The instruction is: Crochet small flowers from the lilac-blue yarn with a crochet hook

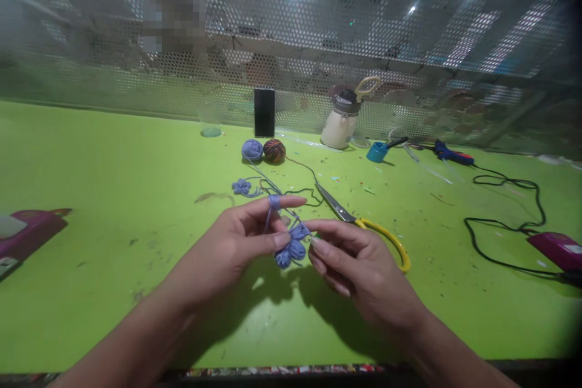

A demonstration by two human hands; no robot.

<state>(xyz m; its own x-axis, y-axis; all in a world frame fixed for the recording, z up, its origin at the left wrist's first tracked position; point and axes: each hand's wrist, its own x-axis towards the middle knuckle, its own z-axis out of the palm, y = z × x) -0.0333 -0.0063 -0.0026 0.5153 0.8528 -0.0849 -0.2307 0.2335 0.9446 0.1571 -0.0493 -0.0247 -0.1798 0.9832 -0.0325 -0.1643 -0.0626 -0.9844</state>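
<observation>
My left hand [239, 236] pinches a blue-purple crocheted flower [295, 250] between thumb and fingers. Working yarn [274, 201] is wound around its raised index finger. Close to the flower's right side, my right hand [364, 257] is closed in a pinch on a thin crochet hook [294, 214], whose tip shows above the petals; most of it is hidden by the fingers. Just beyond both hands lie a second small blue flower [242, 187], a blue yarn ball [251, 150] and a dark multicoloured yarn ball [274, 151].
Yellow-handled scissors [384, 236] lie beside my right hand. Farther back stand a phone [264, 113], a clear cup [211, 131], a cream bottle [340, 124] and a blue pot [377, 152]. A glue gun [452, 153] trails a cord at right. Perforated metal [291, 60] borders the green table [113, 163].
</observation>
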